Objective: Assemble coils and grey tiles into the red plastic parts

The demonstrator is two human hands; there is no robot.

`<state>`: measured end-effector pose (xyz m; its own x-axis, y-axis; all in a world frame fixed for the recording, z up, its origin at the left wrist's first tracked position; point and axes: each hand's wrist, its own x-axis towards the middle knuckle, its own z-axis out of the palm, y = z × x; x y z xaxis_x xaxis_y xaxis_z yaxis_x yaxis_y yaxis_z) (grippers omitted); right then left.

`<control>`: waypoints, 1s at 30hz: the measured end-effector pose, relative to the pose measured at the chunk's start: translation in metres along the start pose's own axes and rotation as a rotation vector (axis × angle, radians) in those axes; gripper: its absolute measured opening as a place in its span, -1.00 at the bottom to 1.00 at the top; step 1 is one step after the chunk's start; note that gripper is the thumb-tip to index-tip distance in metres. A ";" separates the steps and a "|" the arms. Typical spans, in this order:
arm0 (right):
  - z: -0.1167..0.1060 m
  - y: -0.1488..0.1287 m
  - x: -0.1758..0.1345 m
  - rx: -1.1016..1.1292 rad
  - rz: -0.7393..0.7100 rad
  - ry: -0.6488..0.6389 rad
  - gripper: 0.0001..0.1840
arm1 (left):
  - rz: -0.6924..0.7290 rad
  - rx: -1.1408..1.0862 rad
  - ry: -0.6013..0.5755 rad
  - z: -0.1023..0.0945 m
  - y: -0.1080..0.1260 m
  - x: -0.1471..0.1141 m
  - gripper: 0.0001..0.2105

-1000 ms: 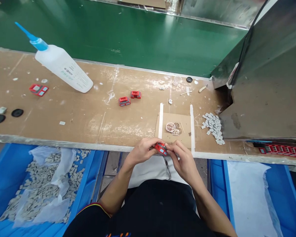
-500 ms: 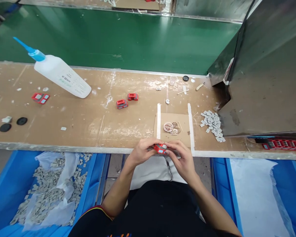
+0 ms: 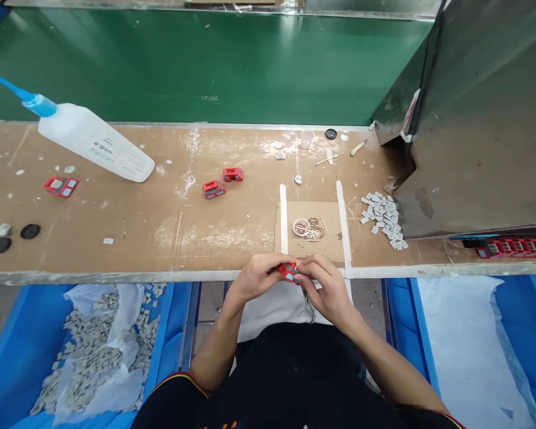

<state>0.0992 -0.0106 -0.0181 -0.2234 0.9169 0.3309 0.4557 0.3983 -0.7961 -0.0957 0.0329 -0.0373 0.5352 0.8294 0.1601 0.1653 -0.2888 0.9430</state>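
Between my two hands, at the table's front edge, is a small red toy vehicle body (image 3: 288, 271) with light window patches. My left hand (image 3: 259, 276) is closed on its left side. The fingers of my right hand (image 3: 324, 283) are pinched together at its right end; whether they also hold a small part is hidden. Just beyond lies a piece of cardboard (image 3: 301, 247) taped to the table, bearing a small round dish (image 3: 301, 227) beside a brown smear and a thin stick (image 3: 324, 224). Two more red toy bodies (image 3: 213, 189) stand farther back on the left.
A white squeeze bottle (image 3: 96, 143) with a blue nozzle lies left. Grey tiles (image 3: 384, 217) are heaped beside a metal housing (image 3: 477, 131). Blue bins (image 3: 172, 333) stand below the table, the left one holding many grey pieces. A row of red bodies (image 3: 518, 246) sits far right.
The view has shifted slightly. My right hand's fingers have shifted a little on the red toy body, which is turned slightly and more covered by them. My left hand keeps its hold.
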 end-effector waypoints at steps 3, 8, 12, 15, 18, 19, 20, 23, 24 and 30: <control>0.008 -0.004 -0.001 0.213 0.135 0.079 -0.83 | 0.071 -0.082 0.109 0.002 -0.003 -0.001 -0.87; 0.012 -0.003 -0.002 0.470 0.341 0.042 -0.68 | 0.068 -0.116 0.131 0.000 -0.002 -0.001 -0.81; 0.001 0.002 0.001 0.261 0.297 0.058 -0.69 | 0.037 -0.125 0.073 -0.003 0.005 0.005 -0.77; -0.004 0.003 0.005 0.158 0.233 0.028 -0.70 | 0.001 -0.186 0.132 0.000 0.007 0.007 -0.85; -0.004 0.002 0.009 0.112 0.190 -0.012 -0.72 | 0.003 -0.218 0.167 0.003 0.004 0.007 -0.88; -0.004 0.002 0.010 0.104 0.180 -0.025 -0.73 | 0.011 -0.221 0.172 0.003 0.003 0.007 -0.89; -0.004 0.001 0.011 0.096 0.172 -0.035 -0.73 | 0.021 -0.216 0.174 0.003 0.003 0.007 -0.90; -0.003 0.001 0.011 0.071 0.156 -0.050 -0.78 | 0.063 -0.167 0.171 0.003 0.002 0.007 -0.91; -0.003 0.001 0.011 0.064 0.151 -0.052 -0.79 | 0.077 -0.146 0.172 0.002 0.002 0.007 -0.92; -0.007 0.003 0.010 0.054 0.122 -0.082 -0.81 | 0.122 -0.064 0.169 0.000 0.003 0.006 -0.96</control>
<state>0.1041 0.0000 -0.0138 -0.2399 0.9521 0.1894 0.4373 0.2802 -0.8546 -0.0914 0.0371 -0.0336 0.4009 0.8601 0.3156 0.0525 -0.3654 0.9294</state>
